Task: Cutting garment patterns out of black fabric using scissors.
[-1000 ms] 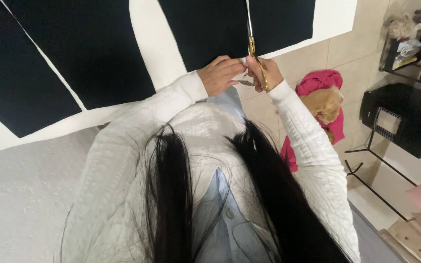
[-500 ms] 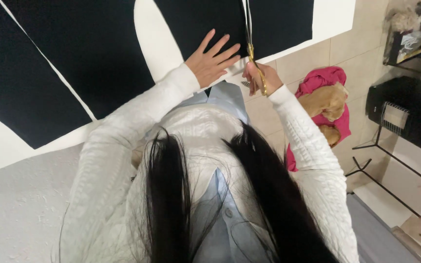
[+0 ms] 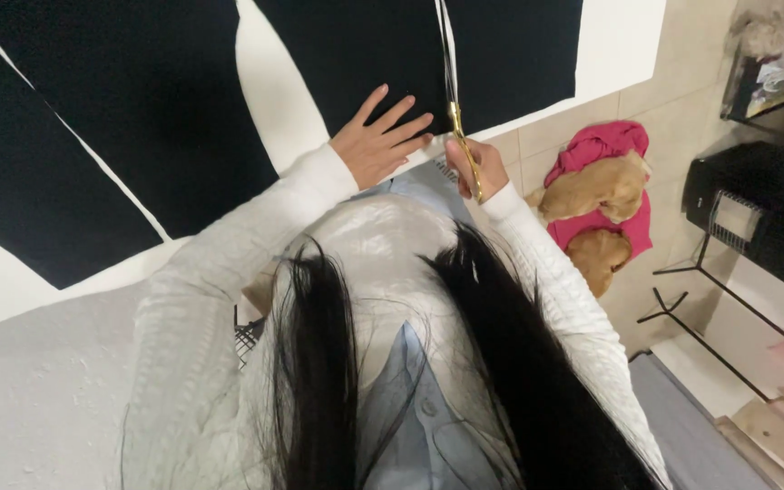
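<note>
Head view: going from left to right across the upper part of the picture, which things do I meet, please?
Large black fabric piece → left hand flat on the fabric → gold scissors in the right hand → pink cushion with two tan dogs → black wire crate.

Landmark: the scissors (image 3: 463, 154), which you gripped in your right hand (image 3: 480, 168) at the near edge of the table (image 3: 269, 118). Just left of the scissors your left hand (image 3: 378, 145) lay flat, fingers spread, on the fabric piece (image 3: 410, 54); scissor blades ran along that piece's cut edge, w/ another strip of fabric (image 3: 519, 50) right of them. Far left of the scissors lay a separate fabric panel (image 3: 93, 118). Right of the scissors, on the floor, two dogs (image 3: 592, 191) lay on a cushion (image 3: 605, 145); further right stood a crate (image 3: 759, 218).
</note>
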